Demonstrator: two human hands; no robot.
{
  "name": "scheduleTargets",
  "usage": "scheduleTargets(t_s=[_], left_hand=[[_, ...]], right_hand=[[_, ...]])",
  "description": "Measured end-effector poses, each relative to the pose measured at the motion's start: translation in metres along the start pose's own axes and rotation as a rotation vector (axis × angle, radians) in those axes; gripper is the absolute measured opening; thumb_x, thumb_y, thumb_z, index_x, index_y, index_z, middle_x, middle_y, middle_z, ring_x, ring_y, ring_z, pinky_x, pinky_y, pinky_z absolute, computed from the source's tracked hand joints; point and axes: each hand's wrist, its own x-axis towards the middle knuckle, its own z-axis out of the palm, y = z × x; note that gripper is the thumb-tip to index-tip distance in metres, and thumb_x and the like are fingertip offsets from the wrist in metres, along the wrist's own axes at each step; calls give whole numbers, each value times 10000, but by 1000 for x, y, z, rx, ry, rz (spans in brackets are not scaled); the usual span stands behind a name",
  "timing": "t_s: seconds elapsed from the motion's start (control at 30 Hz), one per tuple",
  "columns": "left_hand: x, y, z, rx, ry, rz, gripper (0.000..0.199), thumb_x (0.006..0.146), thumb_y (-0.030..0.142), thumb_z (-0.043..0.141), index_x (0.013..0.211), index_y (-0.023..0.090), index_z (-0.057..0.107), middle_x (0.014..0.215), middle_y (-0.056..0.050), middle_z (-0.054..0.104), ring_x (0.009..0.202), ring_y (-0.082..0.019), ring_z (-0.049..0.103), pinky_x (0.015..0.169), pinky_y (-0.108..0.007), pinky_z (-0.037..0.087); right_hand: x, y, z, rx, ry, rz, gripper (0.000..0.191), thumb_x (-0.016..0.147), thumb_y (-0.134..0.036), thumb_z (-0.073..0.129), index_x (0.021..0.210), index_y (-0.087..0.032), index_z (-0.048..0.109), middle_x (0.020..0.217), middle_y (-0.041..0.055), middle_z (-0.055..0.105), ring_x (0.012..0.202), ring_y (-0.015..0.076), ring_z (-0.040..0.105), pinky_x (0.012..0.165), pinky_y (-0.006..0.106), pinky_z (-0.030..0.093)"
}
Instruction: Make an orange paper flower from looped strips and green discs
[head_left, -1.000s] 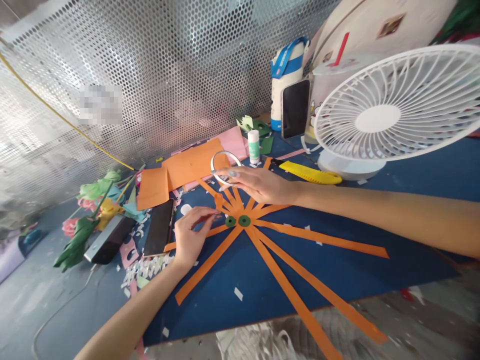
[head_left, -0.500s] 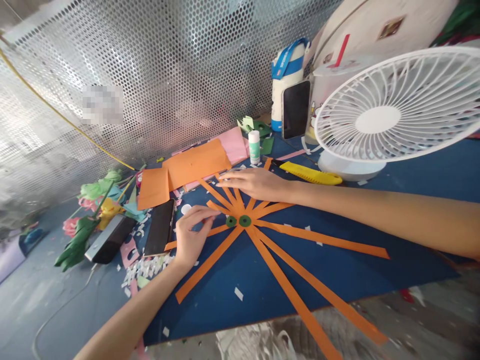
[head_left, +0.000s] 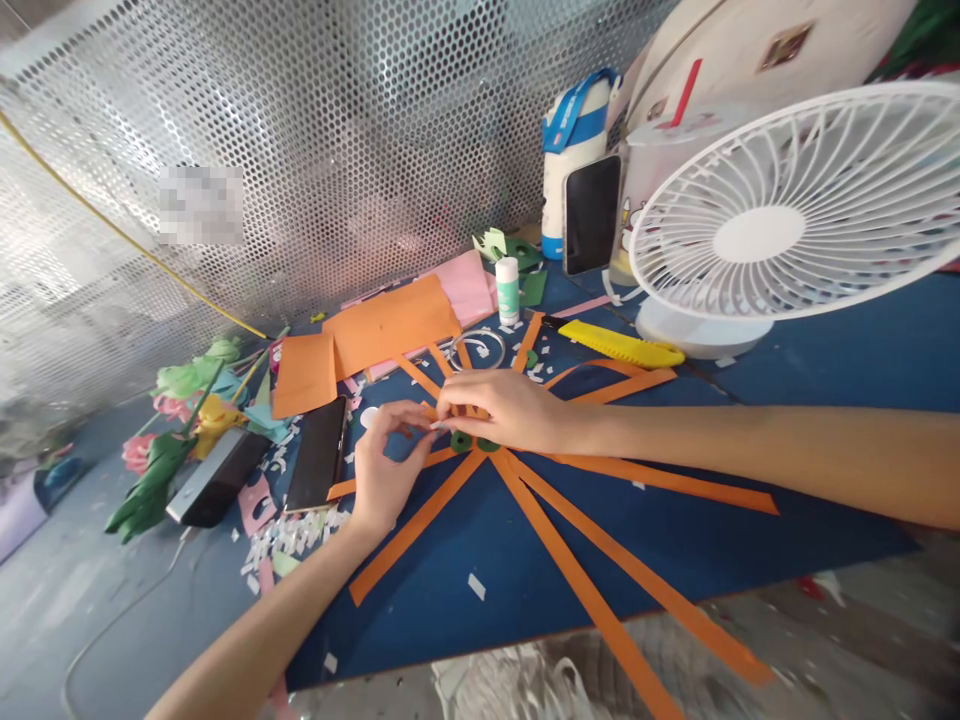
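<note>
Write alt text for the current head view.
Two bare hands, left and right, meet fingertip to fingertip over radiating orange paper strips on a blue mat; glue stick, yellow cutter, phones and white fan surround them.

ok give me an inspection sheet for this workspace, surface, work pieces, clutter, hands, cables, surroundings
surface: blue tabletop, dotted with scraps
work pieces: orange strips fan out from two green discs; orange sheets behind; glue stick upright; yellow cutter lying flat, blade state unclear
clutter: white scraps, dark phone, paper flowers
hands: left hand and right hand nearly fingertip to fingertip beside the discs; anything pinched is too small to tell
cables: pale cable at left; yellow cord before the metal screen
surroundings: white fan and strapped bottle at right; liquid spills, nothing seen
</note>
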Motion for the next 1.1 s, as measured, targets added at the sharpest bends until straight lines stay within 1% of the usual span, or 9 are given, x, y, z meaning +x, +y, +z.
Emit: scheduleTargets(t_s=[0.1, 0.23, 0.33, 0.4, 0.5, 0.6, 0.73, 1.0, 1.1], left_hand=[[2, -4, -2, 33, -37, -40, 46, 817, 157, 691, 841, 197, 689, 799, -16, 706, 733, -147, 607, 699, -265, 486], [5, -8, -3, 28, -73, -31, 37, 819, 185, 698, 793, 200, 720, 782, -25, 708, 725, -161, 594, 699, -283, 490], [5, -8, -3, 15, -75, 1, 31, 816, 184, 700, 809, 201, 725, 869, -41, 715, 805, -174, 626, 756, -294, 500], [4, -6, -3, 26, -80, -12, 36, 814, 177, 694, 824, 198, 722, 901, -47, 723, 851, -184, 643, 796, -303, 504], [3, -3, -2, 47, -85, -72, 31, 806, 171, 679, 802, 188, 704, 821, -37, 724, 801, -182, 657, 784, -302, 515], [3, -3, -2, 51, -71, -80, 32, 793, 165, 676, 780, 185, 698, 791, -30, 721, 769, -179, 659, 767, -300, 523], [4, -4, -4, 59, -50, -27, 57, 793, 156, 678, 781, 197, 714, 778, -20, 730, 764, -181, 654, 767, -309, 516], [3, -3, -5, 45, -46, 41, 90, 823, 165, 682, 817, 218, 755, 809, -37, 737, 795, -196, 663, 771, -331, 517], [3, -1, -5, 58, -35, 65, 101, 820, 154, 678, 812, 221, 754, 804, -34, 727, 772, -189, 656, 749, -324, 517]], right_hand=[[0, 0, 0, 39, -4, 22, 49, 923, -180, 590, 881, -176, 615, 833, 5, 643, 736, 114, 579, 660, 249, 411], [-1, -1, -1, 7, 17, -14, 35, 928, -180, 586, 896, -170, 598, 838, 10, 641, 747, 118, 589, 663, 247, 425], [-2, -2, 0, -101, 64, -102, 71, 951, -227, 583, 985, -168, 605, 920, 40, 669, 793, 132, 619, 663, 248, 445], [-2, -2, 1, -191, 81, -182, 110, 985, -233, 531, 1017, -180, 621, 944, 47, 689, 825, 142, 637, 689, 260, 464], [-3, -2, 3, -248, 96, -240, 163, 1006, -220, 491, 986, -188, 650, 904, 37, 708, 841, 151, 653, 732, 276, 490], [-3, -3, 4, -183, 127, -228, 138, 991, -210, 522, 959, -182, 653, 875, 32, 706, 823, 145, 658, 734, 265, 505], [-2, -3, 3, -117, 166, -217, 124, 984, -199, 534, 985, -178, 656, 883, 30, 709, 807, 130, 666, 717, 244, 512], [-1, -3, -2, -258, 179, -236, 191, 988, -237, 537, 984, -188, 721, 949, 25, 750, 856, 134, 692, 730, 255, 520], [-2, -4, -2, -285, 172, -210, 201, 987, -268, 546, 996, -196, 735, 960, 18, 757, 857, 131, 698, 707, 250, 508]])
